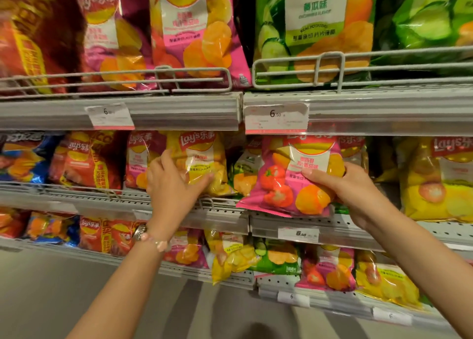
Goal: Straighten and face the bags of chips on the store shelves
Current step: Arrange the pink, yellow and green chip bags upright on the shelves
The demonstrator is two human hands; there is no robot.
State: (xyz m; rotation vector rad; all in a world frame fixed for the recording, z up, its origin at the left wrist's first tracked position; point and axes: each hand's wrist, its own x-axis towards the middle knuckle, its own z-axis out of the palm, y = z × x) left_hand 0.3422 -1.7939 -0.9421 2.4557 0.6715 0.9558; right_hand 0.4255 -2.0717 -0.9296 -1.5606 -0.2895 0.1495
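Two hands are up at the middle shelf [225,212], one bag each. The left hand [174,185] is on a yellow Lay's bag [202,162], thumb curled across the front, fingers wrapped round its left edge, so it grips that bag where it stands upright on the shelf. The right hand [350,185] grips a pink tomato Lay's bag [289,182], thumb pressed on the front label, fingers behind; the bag tilts slightly and its bottom seam hangs over the shelf lip, just in front of a green bag half hidden behind it.

Counting the middle row: one blue bag [20,159] far left, one red bag [87,159], one pink bag [138,157] tucked partly behind the yellow one, and one large yellow bag [440,180] far right.

The top shelf shows one red, two pink and two green cucumber bags behind two wire guard rails [294,70]. Five price tags are readable along the shelf edges (the clearest, white price tag [276,117], says 6.50). The bottom shelf holds a mixed, leaning row; its exact count is unclear. A beaded bracelet [153,239] sits on the left wrist.
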